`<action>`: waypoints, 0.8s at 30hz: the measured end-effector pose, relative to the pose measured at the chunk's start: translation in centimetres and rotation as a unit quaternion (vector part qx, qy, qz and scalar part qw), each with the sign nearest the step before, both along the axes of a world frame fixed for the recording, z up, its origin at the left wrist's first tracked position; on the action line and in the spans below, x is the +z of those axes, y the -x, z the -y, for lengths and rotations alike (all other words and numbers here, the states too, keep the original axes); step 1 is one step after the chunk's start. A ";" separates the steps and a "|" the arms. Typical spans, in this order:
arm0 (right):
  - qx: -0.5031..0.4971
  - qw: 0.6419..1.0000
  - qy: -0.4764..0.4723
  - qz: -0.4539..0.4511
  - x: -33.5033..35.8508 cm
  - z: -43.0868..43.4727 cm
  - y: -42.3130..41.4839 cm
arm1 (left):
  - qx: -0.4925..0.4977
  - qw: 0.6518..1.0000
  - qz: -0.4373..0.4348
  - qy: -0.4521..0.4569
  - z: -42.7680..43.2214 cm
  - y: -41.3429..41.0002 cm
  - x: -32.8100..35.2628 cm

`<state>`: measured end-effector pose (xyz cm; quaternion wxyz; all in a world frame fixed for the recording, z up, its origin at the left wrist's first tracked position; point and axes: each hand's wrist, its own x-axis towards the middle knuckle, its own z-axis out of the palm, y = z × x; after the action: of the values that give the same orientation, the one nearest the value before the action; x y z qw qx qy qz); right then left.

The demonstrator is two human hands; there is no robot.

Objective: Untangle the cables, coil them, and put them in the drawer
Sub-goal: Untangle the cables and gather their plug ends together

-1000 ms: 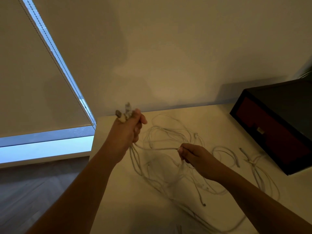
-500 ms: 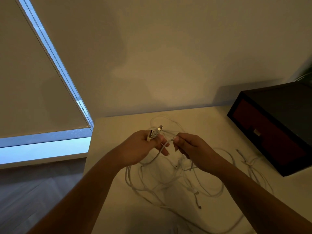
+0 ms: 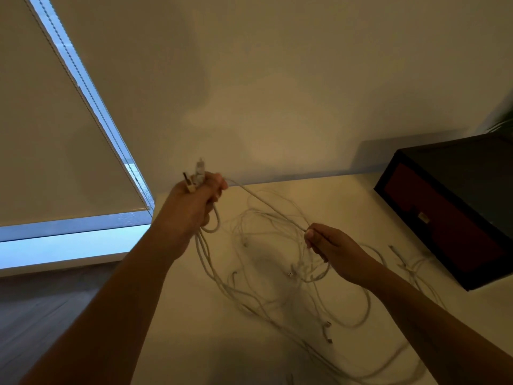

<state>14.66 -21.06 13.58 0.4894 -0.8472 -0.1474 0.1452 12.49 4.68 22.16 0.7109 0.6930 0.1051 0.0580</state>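
The left hand [image 3: 194,207] is raised above the table [image 3: 188,343] and clenched around a bundle of white cables [image 3: 277,276]. Several connector ends [image 3: 195,176] project upward from the top of the fist. Below the fist, the gripped cables hang down and join the tangle, which lies in loose loops on the table between and beneath both forearms.

The right hand [image 3: 336,252] is lower and to the right, close above the tangle. Its thumb and forefinger pinch a single strand [image 3: 266,205]. This strand runs in a straight line up and to the left into the top of the left fist.

Further cable lengths [image 3: 410,269] lie to the right of the right hand, just beside the dark drawer unit [image 3: 458,173] at the right side of the table. The red drawer front [image 3: 444,226] is closed and carries a small pale plate [image 3: 422,217]. Any marking on it is too small to read. A roller blind [image 3: 50,134] covers the window at left.
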 end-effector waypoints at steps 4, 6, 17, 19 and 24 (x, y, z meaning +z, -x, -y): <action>-0.015 0.999 0.047 0.003 -1.9 1.1 -0.8 | 0.046 0.995 0.034 0.077 -1.5 -0.2 1.2; -0.028 0.997 0.075 -0.002 -2.6 1.6 -1.1 | 0.064 0.992 0.044 0.095 -1.9 -0.1 1.7; -0.116 0.990 0.069 -0.039 -4.7 3.9 -1.1 | 0.092 0.988 0.036 0.115 -2.9 0.2 0.9; -0.168 0.986 0.009 -0.017 -3.8 4.0 -1.3 | 0.085 0.994 0.007 0.073 -3.2 0.1 0.3; -0.267 0.940 -0.210 0.018 1.2 3.6 -2.1 | 0.114 0.993 -0.015 0.032 -3.2 -0.3 -0.5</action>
<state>16.74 -24.66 14.77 0.6739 -0.7362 0.0484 -0.0405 12.78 7.86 21.71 0.7195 0.6544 0.1961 0.1249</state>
